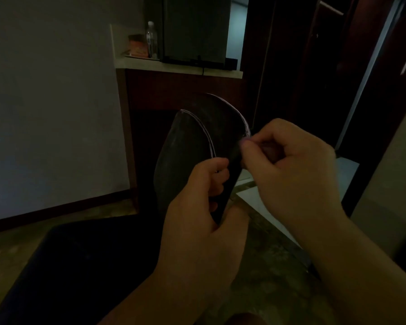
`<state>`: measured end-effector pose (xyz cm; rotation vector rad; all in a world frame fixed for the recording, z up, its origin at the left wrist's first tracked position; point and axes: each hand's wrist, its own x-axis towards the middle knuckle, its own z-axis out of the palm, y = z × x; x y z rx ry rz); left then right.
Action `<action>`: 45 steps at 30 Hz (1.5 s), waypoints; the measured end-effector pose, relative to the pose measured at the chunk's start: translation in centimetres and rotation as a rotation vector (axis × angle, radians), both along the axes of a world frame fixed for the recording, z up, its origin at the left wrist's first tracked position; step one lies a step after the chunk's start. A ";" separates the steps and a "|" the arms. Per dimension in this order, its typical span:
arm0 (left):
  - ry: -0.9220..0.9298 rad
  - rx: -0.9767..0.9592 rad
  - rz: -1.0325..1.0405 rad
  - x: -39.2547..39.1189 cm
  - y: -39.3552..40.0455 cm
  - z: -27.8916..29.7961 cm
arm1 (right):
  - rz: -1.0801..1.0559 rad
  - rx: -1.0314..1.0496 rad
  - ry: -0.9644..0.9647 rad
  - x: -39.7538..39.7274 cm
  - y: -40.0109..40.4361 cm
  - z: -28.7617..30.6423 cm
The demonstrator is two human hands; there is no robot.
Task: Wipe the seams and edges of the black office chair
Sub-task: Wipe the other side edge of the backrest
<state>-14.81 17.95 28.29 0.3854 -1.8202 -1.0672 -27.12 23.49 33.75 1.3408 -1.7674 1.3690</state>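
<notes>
The black office chair fills the middle of the dim head view. Its curved back [188, 141] stands upright, with a pale seam [209, 139] running along the rim. The dark seat [80, 266] spreads out at lower left. My left hand [197, 226] grips the lower right edge of the back, fingers curled over the front and thumb behind. My right hand [291, 170] is higher up, thumb and fingertips pinching the back's right edge beside the seam. I cannot make out a cloth between those fingers.
Behind the chair is a wooden cabinet with a pale counter [174, 66]. On it stand a plastic bottle [151, 41], an orange box [138, 46] and a dark screen [195, 29]. A dark doorway [373, 90] opens at the right and a plain wall runs along the left.
</notes>
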 end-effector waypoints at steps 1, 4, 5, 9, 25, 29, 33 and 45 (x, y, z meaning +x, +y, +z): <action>0.003 -0.008 -0.007 -0.1 0.1 0.1 | 0.005 0.017 0.058 0.5 -0.2 0.2; -0.007 -0.028 0.000 -0.1 0.1 0.0 | -0.065 0.103 0.104 0.3 -0.7 0.3; -0.013 -0.024 -0.002 -0.1 0.1 0.0 | -0.088 0.100 0.077 -0.1 -0.6 0.3; -0.040 -0.001 -0.010 -0.1 -0.2 -0.1 | -0.194 0.054 -0.035 -1.5 -0.2 0.6; -0.118 -0.104 0.017 -1.0 -0.4 -1.0 | -0.030 0.005 -0.192 -1.4 0.3 -3.1; -0.135 -0.092 -0.069 -1.3 -0.6 -1.4 | 0.027 0.024 -0.241 -0.7 0.3 -6.6; -0.171 -0.008 -0.260 -1.1 -1.2 -1.3 | 0.079 0.034 -0.254 -0.2 -0.5 -9.4; 0.005 0.136 -0.057 0.7 -3.9 -4.9 | -0.175 0.139 -0.078 -2.1 -4.1 -11.8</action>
